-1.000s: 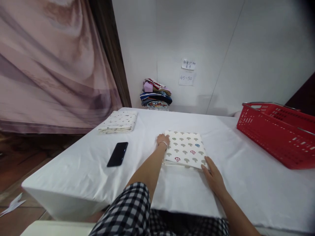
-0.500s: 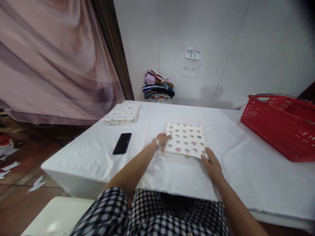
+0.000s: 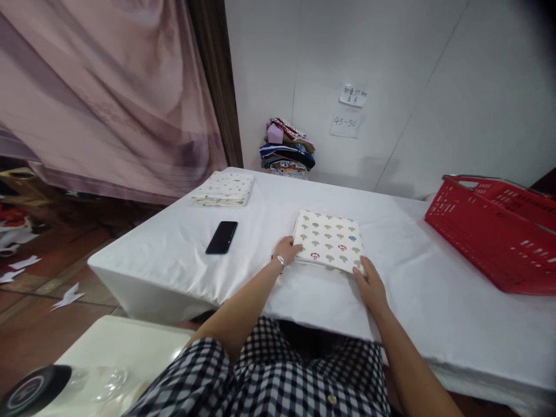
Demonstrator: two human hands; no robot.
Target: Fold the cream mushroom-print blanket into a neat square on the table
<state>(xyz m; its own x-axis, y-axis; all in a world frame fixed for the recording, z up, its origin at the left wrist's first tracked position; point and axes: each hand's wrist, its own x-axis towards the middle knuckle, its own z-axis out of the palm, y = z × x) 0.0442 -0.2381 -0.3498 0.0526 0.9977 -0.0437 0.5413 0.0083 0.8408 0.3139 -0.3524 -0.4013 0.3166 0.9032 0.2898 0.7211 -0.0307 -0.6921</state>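
Note:
A folded white cloth [image 3: 329,238] printed with grey, red, blue and green mushrooms lies flat on the white-covered table [image 3: 269,197]. At its near left corner my left hand [image 3: 287,250], with a bracelet on the wrist, is closed on the edge, thumb on top and the other fingers mostly hidden. My right hand [image 3: 371,284] pinches the near right corner between thumb and fingers. Farther off to the left rests another folded white cloth [image 3: 226,189] with a small print, apart from both hands.
A black phone [image 3: 222,237] lies left of my left hand. The red basket [image 3: 495,231] stands at the table's right side. Stacked folded fabrics [image 3: 287,152] rise beyond the far edge. On a cream stool [image 3: 125,336] at lower left sits a clear container with a dark lid [image 3: 37,388].
My left hand has slid along the mushroom cloth's left edge toward its near corner. My right hand keeps to the near right corner. The whole view has shifted slightly.

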